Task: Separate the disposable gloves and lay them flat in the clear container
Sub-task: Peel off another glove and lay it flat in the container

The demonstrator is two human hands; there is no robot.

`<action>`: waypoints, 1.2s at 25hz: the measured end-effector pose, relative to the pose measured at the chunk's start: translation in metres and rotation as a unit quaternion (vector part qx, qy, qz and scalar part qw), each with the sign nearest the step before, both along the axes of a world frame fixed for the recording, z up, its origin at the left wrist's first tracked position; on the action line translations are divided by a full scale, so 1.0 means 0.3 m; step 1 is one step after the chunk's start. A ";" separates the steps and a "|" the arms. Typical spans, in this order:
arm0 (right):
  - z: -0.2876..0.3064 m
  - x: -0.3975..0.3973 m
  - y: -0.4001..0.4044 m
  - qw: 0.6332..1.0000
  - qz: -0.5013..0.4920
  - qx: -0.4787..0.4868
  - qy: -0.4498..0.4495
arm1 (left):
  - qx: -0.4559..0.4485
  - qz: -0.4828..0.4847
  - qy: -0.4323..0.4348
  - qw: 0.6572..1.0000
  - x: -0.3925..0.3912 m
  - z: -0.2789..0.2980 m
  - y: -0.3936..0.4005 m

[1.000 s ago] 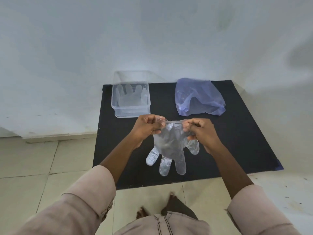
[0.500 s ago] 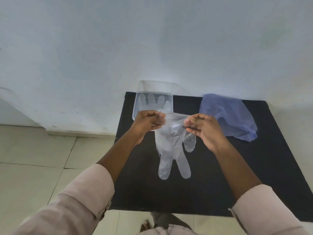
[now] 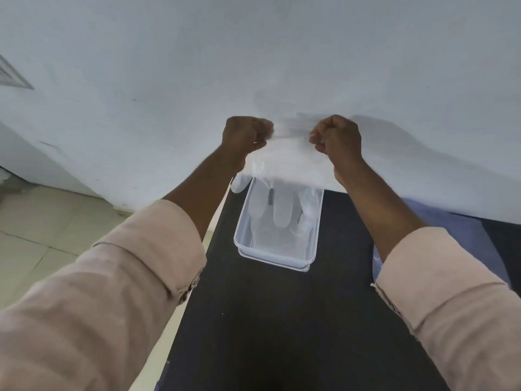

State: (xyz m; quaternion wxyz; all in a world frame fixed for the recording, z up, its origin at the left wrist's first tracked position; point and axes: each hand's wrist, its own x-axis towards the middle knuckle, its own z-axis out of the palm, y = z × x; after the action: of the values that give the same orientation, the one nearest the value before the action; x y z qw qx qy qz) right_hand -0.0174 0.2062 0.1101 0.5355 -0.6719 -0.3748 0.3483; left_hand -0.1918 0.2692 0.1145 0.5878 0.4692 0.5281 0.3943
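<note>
Glove (image 3: 282, 176) hangs, blurred, over clear container (image 3: 275, 255), cuff seemingly pinched by closed left hand (image 3: 246, 134) and right hand (image 3: 337, 135).

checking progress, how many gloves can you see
2 at least: one glove stretched between the left hand and right hand over the container, one flat inside. More may lie stacked beneath.

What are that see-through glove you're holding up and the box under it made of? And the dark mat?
Glove: probably thin plastic film, glossy and nearly clear; it hangs limp, and the box shows through it.
Clear container: seemingly rigid transparent plastic, with smooth walls and a shiny rim.
Mat: matte black, with no shine; possibly cloth, foam or rubber. I cannot tell which.
</note>
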 end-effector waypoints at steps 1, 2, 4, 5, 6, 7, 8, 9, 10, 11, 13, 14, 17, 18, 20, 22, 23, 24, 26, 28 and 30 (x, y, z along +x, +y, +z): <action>0.013 0.003 0.022 0.998 -0.008 0.045 -0.037 | 0.028 0.008 -0.007 1.000 0.013 0.013 0.021; 0.027 0.003 0.032 0.992 -0.015 0.097 -0.078 | 0.061 0.014 -0.021 0.998 0.020 0.023 0.033; 0.039 -0.005 0.019 0.970 -0.029 0.189 -0.151 | 0.137 0.016 -0.049 0.989 0.022 0.036 0.024; 0.025 -0.009 -0.003 0.959 -0.034 0.216 -0.178 | 0.176 0.010 -0.046 0.983 0.016 0.026 0.003; -0.004 -0.015 -0.037 0.953 -0.035 0.225 -0.198 | 0.211 0.000 -0.028 0.977 0.006 0.002 -0.030; -0.051 -0.020 -0.078 0.953 -0.028 0.217 -0.211 | 0.233 -0.013 0.007 0.972 -0.009 -0.045 -0.067; -0.115 -0.023 -0.119 0.955 -0.012 0.197 -0.220 | 0.246 -0.031 0.049 0.967 -0.029 -0.110 -0.103; -0.187 -0.023 -0.157 0.958 0.014 0.172 -0.231 | 0.249 -0.050 0.100 0.962 -0.056 -0.187 -0.138; -0.263 -0.022 -0.195 0.957 0.046 0.143 -0.249 | 0.249 -0.071 0.151 0.954 -0.088 -0.272 -0.170; -0.341 -0.019 -0.226 0.951 0.078 0.116 -0.277 | 0.254 -0.097 0.204 0.941 -0.121 -0.350 -0.197; -0.470 -0.019 -0.279 0.929 0.132 0.065 -0.341 | 0.299 -0.166 0.316 0.885 -0.173 -0.473 -0.238; -0.511 -0.024 -0.300 0.919 0.146 0.039 -0.364 | 0.323 -0.203 0.370 0.847 -0.188 -0.514 -0.249; -0.567 -0.045 -0.339 0.897 0.159 -0.024 -0.411 | 0.330 -0.271 0.461 0.778 -0.197 -0.551 -0.279; -0.571 -0.051 -0.344 0.891 0.165 -0.038 -0.421 | 0.324 -0.281 0.469 0.772 -0.199 -0.553 -0.283; -0.564 -0.059 -0.343 0.879 0.180 -0.065 -0.436 | 0.305 -0.304 0.476 0.767 -0.202 -0.557 -0.278; -0.558 -0.056 -0.341 0.865 0.201 -0.089 -0.451 | 0.290 -0.332 0.487 0.754 -0.204 -0.561 -0.268; -0.555 -0.053 -0.342 0.857 0.213 -0.098 -0.459 | 0.290 -0.345 0.493 0.744 -0.205 -0.561 -0.265; -0.548 -0.050 -0.343 0.847 0.229 -0.109 -0.468 | 0.296 -0.356 0.499 0.732 -0.206 -0.562 -0.261; -0.535 -0.047 -0.348 0.825 0.264 -0.134 -0.481 | 0.309 -0.379 0.510 0.708 -0.214 -0.562 -0.256; -0.518 -0.042 -0.348 0.804 0.300 -0.159 -0.488 | 0.314 -0.401 0.522 0.684 -0.219 -0.559 -0.252; -0.505 -0.031 -0.342 0.781 0.342 -0.187 -0.488 | 0.310 -0.415 0.535 0.667 -0.224 -0.557 -0.249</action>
State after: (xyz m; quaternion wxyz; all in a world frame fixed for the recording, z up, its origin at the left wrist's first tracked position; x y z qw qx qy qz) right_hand -0.0266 0.1036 -0.0413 -0.0099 -0.6667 -0.7187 0.1974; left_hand -0.2591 0.1946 -0.0527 0.1280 0.9255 0.3498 -0.0681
